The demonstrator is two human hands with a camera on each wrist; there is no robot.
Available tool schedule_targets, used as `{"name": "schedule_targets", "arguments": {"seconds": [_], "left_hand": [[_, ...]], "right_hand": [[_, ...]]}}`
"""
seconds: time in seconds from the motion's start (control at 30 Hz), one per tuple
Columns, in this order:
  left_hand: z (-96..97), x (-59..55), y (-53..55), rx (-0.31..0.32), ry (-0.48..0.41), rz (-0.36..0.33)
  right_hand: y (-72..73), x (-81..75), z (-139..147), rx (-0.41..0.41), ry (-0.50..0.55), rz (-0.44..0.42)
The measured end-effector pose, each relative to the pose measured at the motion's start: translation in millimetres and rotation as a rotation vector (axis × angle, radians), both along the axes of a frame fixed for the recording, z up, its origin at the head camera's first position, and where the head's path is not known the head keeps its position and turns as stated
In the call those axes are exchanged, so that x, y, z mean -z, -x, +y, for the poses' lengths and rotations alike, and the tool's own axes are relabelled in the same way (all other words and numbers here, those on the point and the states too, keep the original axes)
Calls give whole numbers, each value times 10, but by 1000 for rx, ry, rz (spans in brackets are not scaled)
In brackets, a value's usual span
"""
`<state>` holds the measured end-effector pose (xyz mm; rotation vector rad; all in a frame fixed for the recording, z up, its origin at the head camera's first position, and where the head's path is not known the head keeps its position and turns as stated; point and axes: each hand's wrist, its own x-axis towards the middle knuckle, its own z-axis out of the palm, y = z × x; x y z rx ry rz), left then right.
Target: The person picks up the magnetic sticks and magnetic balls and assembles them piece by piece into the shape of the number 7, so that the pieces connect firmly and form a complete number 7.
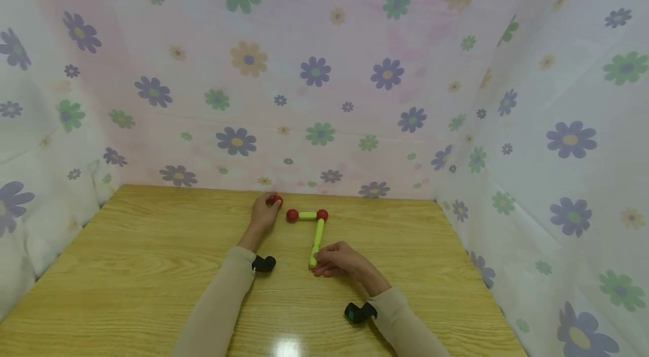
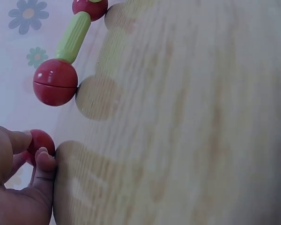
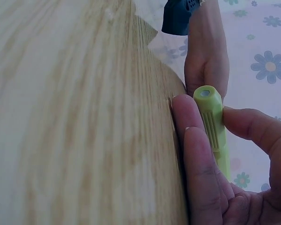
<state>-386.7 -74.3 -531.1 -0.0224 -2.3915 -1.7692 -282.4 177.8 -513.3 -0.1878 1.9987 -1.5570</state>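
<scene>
Near the table's back edge my left hand (image 1: pixel 262 213) pinches a red ball (image 1: pixel 276 200); in the left wrist view the thumb and fingers cover part of this ball (image 2: pixel 41 141). Just right of it, two more red balls (image 1: pixel 292 215) (image 1: pixel 322 214) are joined by a short yellow-green rod (image 1: pixel 307 215). From the right-hand ball, a longer yellow-green stretch of rod (image 1: pixel 318 233) runs toward me. My right hand (image 1: pixel 345 258) pinches its near end between thumb and fingers. The right wrist view shows a round grey metal disc (image 3: pixel 204 93) in that rod end.
The wood-grain table (image 1: pixel 152 255) reaches back to a flower-print curtain (image 1: pixel 284 92), with more curtain at both sides. Each wrist carries a black camera (image 1: pixel 265 263) (image 1: pixel 359 312) below its sleeve cuff.
</scene>
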Motion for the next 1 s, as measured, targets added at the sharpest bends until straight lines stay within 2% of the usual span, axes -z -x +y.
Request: {"name": "schedule_targets", "arguments": {"seconds": [0.1, 0.23, 0.33, 0.47, 0.67, 0.87, 1.0], "left_hand": [[-36, -5, -36, 12, 18, 25], [-85, -14, -97, -8, 19, 0], [-121, -23, -135, -8, -54, -52], [-171, -31, -189, 18, -198, -91], [-236, -30, -276, 60, -332, -139], [-250, -80, -335, 59, -492, -193], [-287, -54, -372, 104, -535, -225]], "right_hand": [[-2, 2, -4, -3, 1, 2], [1, 6, -12, -1, -1, 5], [6, 11, -16, 3, -4, 10], [9, 19, -16, 4, -5, 10], [5, 10, -19, -1, -7, 17], [15, -6, -16, -2, -14, 18], [20, -7, -27, -5, -15, 9]]}}
